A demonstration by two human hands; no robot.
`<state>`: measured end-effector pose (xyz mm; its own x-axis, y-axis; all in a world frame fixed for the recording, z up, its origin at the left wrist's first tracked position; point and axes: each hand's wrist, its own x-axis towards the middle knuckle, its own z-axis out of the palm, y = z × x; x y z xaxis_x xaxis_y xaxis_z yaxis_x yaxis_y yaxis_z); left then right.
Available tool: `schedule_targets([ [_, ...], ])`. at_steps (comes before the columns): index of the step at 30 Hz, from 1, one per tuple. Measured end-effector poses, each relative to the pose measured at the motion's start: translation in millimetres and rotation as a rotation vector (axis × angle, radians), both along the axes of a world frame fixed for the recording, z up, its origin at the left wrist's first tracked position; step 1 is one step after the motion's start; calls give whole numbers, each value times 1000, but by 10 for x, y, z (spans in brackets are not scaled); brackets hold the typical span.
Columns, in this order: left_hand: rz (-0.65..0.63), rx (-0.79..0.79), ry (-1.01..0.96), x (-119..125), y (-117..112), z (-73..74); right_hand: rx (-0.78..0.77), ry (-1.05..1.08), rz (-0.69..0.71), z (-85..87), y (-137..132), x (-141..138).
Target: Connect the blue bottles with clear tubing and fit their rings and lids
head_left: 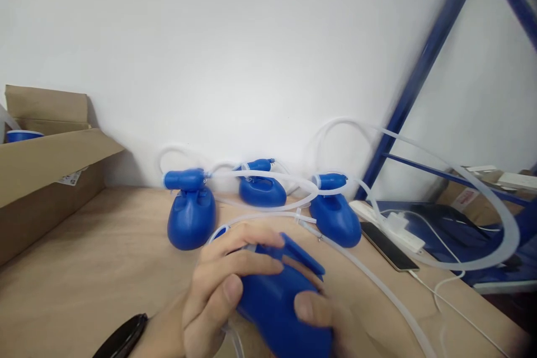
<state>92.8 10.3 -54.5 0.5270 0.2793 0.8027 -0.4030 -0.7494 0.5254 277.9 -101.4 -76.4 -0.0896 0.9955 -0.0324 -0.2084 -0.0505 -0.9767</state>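
Observation:
A blue plastic bottle [279,296] with a rounded body and a handle is held between my two hands, low in the head view. My left hand [229,274] wraps over its upper left part, fingers bent across the top. Blurred in part, my right hand [331,313] grips its right side, thumb on the body and fingers inside the handle gap. A translucent hose [369,274] runs near the bottle, but where it joins is hidden. Behind stand similar bottles with hoses: one at left [192,218], one in the middle [263,192], another at right [335,218].
An open cardboard box [50,201] stands at left with a blue item inside. At right are a phone [388,246] on a white cable, a white power strip [403,235], looping hoses and a blue metal frame [423,78]. A white wall rises behind the wooden table [104,251].

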Motion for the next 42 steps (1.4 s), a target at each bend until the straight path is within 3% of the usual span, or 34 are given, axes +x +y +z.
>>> schedule_targets([
  [3,93,-198,-13,101,-43,-116,142,-293,-155,-18,7,-3],
  [6,324,-551,64,243,2,-201,442,-869,-282,-21,111,-3],
  [9,382,-727,211,338,78,-242,553,-1132,-272,27,214,41],
  [12,313,-592,216,307,142,-210,594,-1071,-238,122,260,145],
  [14,243,-285,121,245,173,-159,581,-1026,-245,181,265,215],
  [17,120,308,10,175,212,-84,537,-929,-208,214,264,256],
  [18,114,425,-7,166,223,-65,537,-889,-175,212,265,248],
  [20,162,515,-44,165,244,-40,559,-831,-113,210,267,214],
  [26,208,534,-133,187,295,-81,514,-725,-43,295,208,165],
  [31,295,382,-123,242,195,-231,550,-928,-203,142,142,99],
  [34,412,177,-125,274,90,-248,573,-992,-247,58,146,50],
  [38,384,-44,70,275,71,-154,606,-946,-160,183,199,115],
  [42,331,12,73,266,122,-97,546,-834,-90,313,242,194],
])
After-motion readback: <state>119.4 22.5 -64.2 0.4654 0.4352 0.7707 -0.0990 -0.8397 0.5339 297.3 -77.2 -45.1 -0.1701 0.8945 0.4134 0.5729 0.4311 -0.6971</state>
